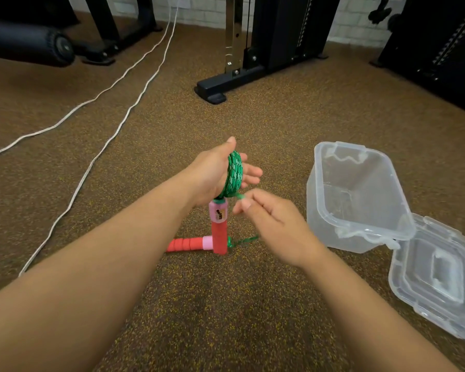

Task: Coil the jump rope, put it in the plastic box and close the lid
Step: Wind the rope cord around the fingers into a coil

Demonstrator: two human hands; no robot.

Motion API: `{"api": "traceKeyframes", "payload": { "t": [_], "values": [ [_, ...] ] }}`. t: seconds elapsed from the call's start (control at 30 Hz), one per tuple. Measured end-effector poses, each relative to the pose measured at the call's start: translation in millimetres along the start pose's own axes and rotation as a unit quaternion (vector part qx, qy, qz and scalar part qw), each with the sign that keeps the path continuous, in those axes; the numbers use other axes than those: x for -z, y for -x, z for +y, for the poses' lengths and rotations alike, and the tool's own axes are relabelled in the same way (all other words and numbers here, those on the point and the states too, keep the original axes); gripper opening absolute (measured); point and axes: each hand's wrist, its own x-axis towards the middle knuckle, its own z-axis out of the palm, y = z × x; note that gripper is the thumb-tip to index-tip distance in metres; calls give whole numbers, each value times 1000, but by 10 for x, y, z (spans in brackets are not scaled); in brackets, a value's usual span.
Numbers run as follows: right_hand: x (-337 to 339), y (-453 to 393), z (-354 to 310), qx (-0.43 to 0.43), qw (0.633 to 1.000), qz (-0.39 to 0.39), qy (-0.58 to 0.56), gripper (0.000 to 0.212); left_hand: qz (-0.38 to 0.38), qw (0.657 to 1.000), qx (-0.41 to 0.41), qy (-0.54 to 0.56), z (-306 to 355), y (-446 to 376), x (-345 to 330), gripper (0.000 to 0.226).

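The left hand (pixel 215 174) is held up with straight fingers, and several turns of the green jump rope (pixel 234 174) are wound around its palm. The right hand (pixel 266 220) is just below and beside it, fingertips pinching the green cord near the coil, though motion blur hides the exact grip. To the right on the speckled brown floor (pixel 226 304) stands the clear plastic box (pixel 357 194), open, with its lid (pixel 438 275) lying flat against its near corner. One red handle (pixel 220 226) hangs from the coil; the second handle (pixel 188 244) lies on the floor behind it.
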Motion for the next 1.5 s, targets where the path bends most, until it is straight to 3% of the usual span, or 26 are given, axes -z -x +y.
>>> {"api": "traceKeyframes", "payload": {
  "t": [0.13, 0.37, 0.47, 0.6, 0.67, 0.9, 1.0, 1.13, 1.3, 1.4, 1.5],
  "values": [
    [182, -76, -39, -2, 996, 31, -84, 25, -90, 987, 37, -125, 9, 96, -18, 74],
    [249, -116, 100, -37, 993, 87, -72, 30, -208, 938, 93, -263, 60, 213, -33, 79],
    [242, -136, 170, -67, 984, 132, -102, 35, -237, 930, 124, -250, 54, 235, -6, 75],
    [203, -151, 218, -84, 974, 169, -126, 36, -260, 942, 120, -173, 86, 296, 0, 43],
    [124, -150, 241, -83, 970, 178, -142, 37, -264, 951, 108, -116, 104, 304, 3, 38],
    [-159, -32, 420, -109, 963, 194, -151, 37, -207, 970, 62, 107, 254, 281, -2, 34],
    [-252, 41, 451, -112, 970, 176, -123, 34, -125, 979, 44, 153, 313, 236, -29, 33],
    [-356, 86, 350, -111, 982, 122, -96, 27, 25, 994, -6, 103, 393, 146, -98, 30],
    [-418, 93, 172, -65, 993, 71, -72, 24, 135, 984, -78, 82, 432, 74, -96, 32],
    [-341, 70, 54, -34, 996, 63, -60, 19, 155, 985, -77, -24, 363, 107, -124, 40],
    [-184, 29, -49, 6, 992, 93, -86, 19, 117, 977, -49, -174, 267, 181, -128, 61]
  ]
}}
